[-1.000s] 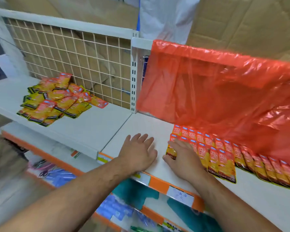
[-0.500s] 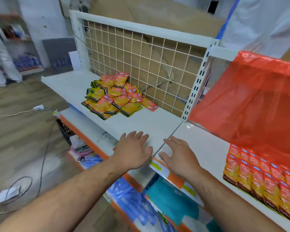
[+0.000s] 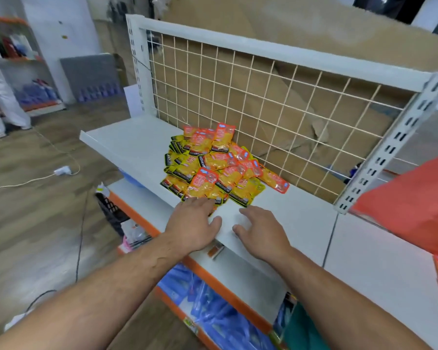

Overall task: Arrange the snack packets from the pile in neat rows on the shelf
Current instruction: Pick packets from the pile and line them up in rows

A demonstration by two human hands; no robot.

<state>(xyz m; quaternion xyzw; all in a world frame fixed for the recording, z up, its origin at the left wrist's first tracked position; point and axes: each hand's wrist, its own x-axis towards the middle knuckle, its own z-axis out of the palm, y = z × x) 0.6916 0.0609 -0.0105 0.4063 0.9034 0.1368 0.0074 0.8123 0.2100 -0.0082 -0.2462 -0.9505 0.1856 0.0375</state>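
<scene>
Wire grid (image 3: 263, 97) behind the snack packet pile (image 3: 213, 165); left hand (image 3: 192, 223) and right hand (image 3: 261, 233) lie spread, empty, before it; shelf (image 3: 134, 140) extends leftward.

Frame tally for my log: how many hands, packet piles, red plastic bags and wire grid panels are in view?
Hands: 2 (left hand, right hand)
Packet pile: 1, its packets overlap too much to count
Red plastic bag: 1
Wire grid panel: 1
Total: 5
</scene>
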